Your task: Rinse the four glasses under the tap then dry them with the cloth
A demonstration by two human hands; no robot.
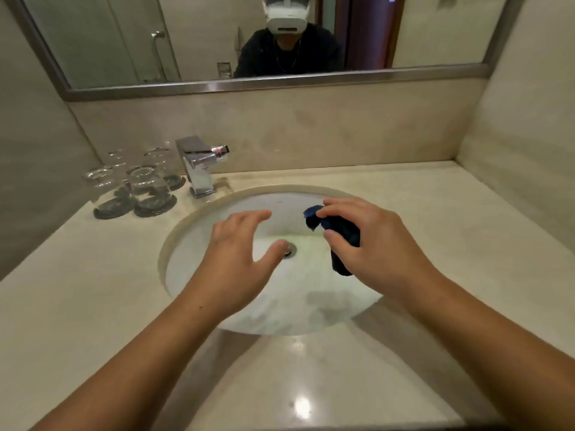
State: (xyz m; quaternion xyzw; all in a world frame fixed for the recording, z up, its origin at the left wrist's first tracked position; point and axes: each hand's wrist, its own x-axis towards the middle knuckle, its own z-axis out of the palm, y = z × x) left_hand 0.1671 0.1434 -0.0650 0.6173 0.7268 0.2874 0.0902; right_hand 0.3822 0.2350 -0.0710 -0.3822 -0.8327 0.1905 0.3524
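- Standing left of the square chrome tap [199, 166], four clear glasses [149, 186] rest on dark coasters [109, 212].
- My right hand [382, 244] grips the crumpled dark blue cloth [342, 233]; my left hand [236, 256] is spread open.

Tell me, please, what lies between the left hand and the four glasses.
Head view: only the sink rim and bare counter lie between the left hand and the glasses.

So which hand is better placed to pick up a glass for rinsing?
Left, probably. The left hand is open and empty over the sink, on the same side as the four glasses, which stand to the left of the tap. The right hand has the blue cloth in its grip.
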